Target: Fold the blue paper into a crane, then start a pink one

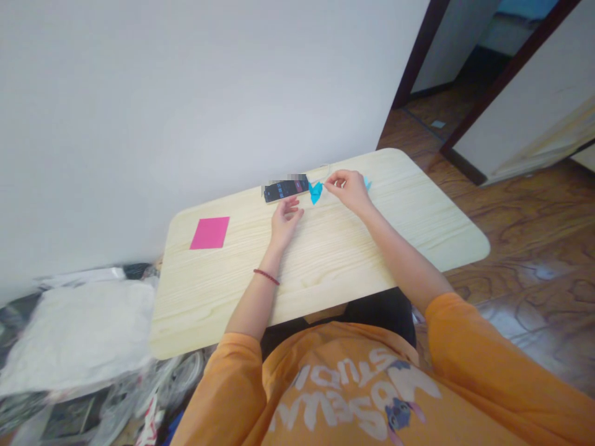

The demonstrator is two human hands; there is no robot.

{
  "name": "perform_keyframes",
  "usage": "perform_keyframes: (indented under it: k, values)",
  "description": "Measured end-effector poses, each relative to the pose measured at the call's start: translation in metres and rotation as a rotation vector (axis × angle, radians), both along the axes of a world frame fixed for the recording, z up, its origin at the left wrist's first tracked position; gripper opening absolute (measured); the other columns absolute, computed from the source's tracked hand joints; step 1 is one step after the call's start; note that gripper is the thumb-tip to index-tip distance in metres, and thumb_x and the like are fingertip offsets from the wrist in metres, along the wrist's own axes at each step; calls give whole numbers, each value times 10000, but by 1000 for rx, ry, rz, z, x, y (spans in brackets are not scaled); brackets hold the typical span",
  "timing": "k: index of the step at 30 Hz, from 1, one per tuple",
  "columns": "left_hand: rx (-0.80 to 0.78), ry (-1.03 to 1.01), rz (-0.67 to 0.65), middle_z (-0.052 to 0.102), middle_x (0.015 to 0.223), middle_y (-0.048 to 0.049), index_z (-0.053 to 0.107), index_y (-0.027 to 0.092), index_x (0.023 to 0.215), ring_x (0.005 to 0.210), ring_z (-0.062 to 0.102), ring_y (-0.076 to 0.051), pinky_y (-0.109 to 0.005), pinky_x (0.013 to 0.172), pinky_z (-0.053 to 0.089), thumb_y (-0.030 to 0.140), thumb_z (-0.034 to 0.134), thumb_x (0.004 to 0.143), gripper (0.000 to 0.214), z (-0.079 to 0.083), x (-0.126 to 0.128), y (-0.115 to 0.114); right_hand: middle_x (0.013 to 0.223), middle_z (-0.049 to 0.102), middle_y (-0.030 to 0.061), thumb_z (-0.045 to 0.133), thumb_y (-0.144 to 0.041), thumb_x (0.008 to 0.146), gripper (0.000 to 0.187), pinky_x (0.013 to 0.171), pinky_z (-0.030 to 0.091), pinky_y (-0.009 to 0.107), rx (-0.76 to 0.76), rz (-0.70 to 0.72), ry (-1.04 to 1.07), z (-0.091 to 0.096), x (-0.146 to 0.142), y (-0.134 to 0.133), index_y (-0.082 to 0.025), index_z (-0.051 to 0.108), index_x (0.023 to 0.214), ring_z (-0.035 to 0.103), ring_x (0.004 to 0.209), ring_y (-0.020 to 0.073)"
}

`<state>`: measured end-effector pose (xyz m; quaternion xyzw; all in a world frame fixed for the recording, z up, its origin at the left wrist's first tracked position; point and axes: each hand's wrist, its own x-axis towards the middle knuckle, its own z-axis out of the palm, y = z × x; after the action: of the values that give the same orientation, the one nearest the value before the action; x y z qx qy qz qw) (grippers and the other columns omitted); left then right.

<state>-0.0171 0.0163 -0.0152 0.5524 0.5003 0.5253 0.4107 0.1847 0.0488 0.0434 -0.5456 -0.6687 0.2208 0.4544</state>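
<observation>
Pale wood-grain desk: right hand pinches beside blue origami crane, left hand loosely spread; a careless nudge could crush the folds.

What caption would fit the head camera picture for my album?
Right hand pinching a blue origami bird beside a phone, left hand close by.

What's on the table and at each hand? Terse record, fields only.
left hand: left hand, empty, curled, nearest black smartphone
left wrist: red bead bracelet
right hand: right hand, fingers pinched at blue origami crane; grip unclear
surface: pale wood-grain table
other items: pink paper square, lying flat
</observation>
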Motion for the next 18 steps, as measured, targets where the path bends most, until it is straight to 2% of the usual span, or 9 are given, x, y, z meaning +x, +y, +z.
perform_keyframes:
  k: [4,8,15,18]
  values:
    - [41,119,-17,692,1015,-81,625,208,1055,838,623,-155,-281,711,517,156,686,684,380,-3,3,-1,602,559,14,654,-245,716,84,647,393,316,38,-111,-55,5,23,17,-170,679,689,491,616,160]
    - [57,152,-26,686,1004,-74,628,207,1046,824,612,-154,-279,703,513,142,669,673,381,-1,3,-1,752,611,60,681,-207,704,43,773,431,368,76,-189,-164,5,44,30,-166,685,691,547,757,209]
    - [62,213,-16,686,1012,-80,624,198,1053,832,611,-158,-289,725,510,151,656,684,374,2,1,-2,969,637,124,654,-176,749,49,921,415,444,89,-300,-290,-10,60,31,-162,699,739,549,954,272]
    - [56,205,-3,689,986,-70,630,204,1033,819,617,-158,-289,720,508,144,662,670,369,1,1,-1,989,631,140,625,-183,777,79,917,410,457,73,-338,-292,-17,64,29,-152,695,762,538,983,287]
